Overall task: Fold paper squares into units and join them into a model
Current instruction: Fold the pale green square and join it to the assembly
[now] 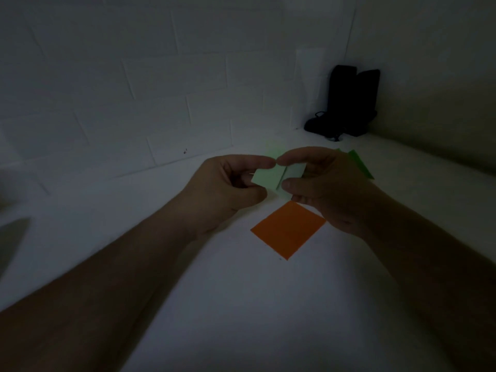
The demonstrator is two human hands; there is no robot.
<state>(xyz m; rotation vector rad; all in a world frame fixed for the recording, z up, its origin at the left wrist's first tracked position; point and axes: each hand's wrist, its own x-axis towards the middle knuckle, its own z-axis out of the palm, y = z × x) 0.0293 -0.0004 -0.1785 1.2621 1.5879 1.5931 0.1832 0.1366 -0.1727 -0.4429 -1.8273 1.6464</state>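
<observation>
Left hand and right hand pinch a part-folded pale green paper. Orange square lies unfolded on the worktop; darker green piece far right. Judged early: no units joined.

We see a pale green paper, partly folded, with a crease line running down its middle; it is held up off the counter, pinched at its left side and its right side, and tilted a little. Just below it an orange paper square lies flat on the counter, unfolded, turned so one corner points toward us. Behind the held piece a darker green paper shows at the right, mostly hidden; we cannot tell whether it is folded.
</observation>
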